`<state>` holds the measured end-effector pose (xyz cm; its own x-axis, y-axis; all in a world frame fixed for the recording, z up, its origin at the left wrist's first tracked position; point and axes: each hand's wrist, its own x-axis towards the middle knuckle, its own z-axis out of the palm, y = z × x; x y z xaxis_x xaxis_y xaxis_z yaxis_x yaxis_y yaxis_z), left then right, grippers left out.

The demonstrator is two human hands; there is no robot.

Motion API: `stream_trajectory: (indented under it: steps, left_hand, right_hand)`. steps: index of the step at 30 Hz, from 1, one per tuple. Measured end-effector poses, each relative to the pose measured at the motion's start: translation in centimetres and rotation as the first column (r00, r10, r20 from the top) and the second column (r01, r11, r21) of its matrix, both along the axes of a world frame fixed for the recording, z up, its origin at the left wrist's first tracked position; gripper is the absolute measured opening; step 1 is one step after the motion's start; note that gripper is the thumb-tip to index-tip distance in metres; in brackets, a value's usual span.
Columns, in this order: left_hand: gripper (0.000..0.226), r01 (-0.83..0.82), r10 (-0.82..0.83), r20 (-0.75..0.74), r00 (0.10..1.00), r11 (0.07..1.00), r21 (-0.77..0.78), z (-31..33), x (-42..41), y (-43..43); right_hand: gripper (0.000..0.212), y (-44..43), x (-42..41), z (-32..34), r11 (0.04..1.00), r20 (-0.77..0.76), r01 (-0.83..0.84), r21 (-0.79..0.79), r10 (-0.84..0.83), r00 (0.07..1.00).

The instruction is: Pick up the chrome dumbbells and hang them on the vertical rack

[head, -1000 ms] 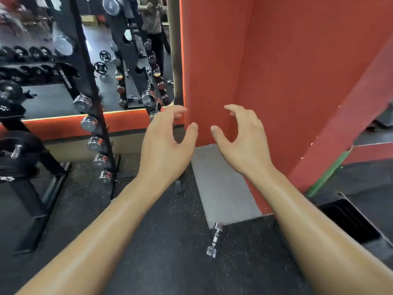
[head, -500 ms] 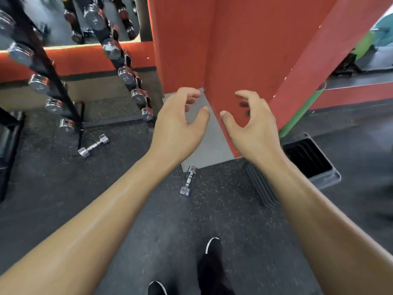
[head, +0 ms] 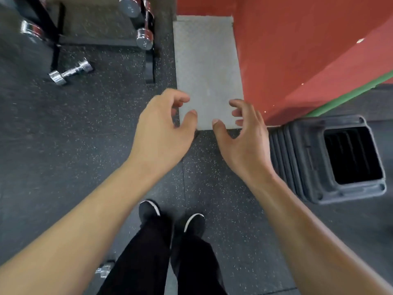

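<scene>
Dark speckled rubber floor (head: 85, 135) meets a pale grey slab (head: 206, 67) beside a red wall (head: 297, 50). A green strip (head: 350, 94) runs along the wall's base, near a black ribbed plastic box (head: 297, 162).

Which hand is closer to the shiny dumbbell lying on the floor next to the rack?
Left. The left hand hovers right of the dumbbell; the right hand is farther right, by the black box.

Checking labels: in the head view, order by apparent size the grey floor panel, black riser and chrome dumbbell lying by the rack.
1. black riser, grey floor panel: too alike to rank.
2. chrome dumbbell, smallest.
</scene>
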<state>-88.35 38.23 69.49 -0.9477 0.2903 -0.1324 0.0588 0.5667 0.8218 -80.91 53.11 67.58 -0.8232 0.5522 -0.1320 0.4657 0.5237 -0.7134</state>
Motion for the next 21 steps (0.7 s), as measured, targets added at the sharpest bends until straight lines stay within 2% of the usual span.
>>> stream_trajectory:
  steps: [6, 13, 21]
  left_hand:
    - [0.022, -0.056, 0.059, 0.149, 0.987, 0.998, -0.019, -11.7, -3.3, 0.6]
    - [0.024, -0.098, 0.120, 0.369, 0.921, 0.992, -0.078, -25.1, -6.9, 1.6]
    - [0.025, -0.074, 0.164, 0.417, 0.894, 0.972, -0.222, -38.6, -11.4, 3.9]
  right_hand:
    - [0.050, 1.6, -4.1, -10.3, 0.999, 0.109, 0.031, -0.040, -0.026, 0.994]
    - [0.050, 3.1, -8.1, -22.1, 0.993, 0.222, 0.100, -0.068, -0.083, 0.972]
    - [0.066, 3.7, -12.2, -37.3, 0.984, 0.283, 0.113, -0.140, -0.070, 0.956]
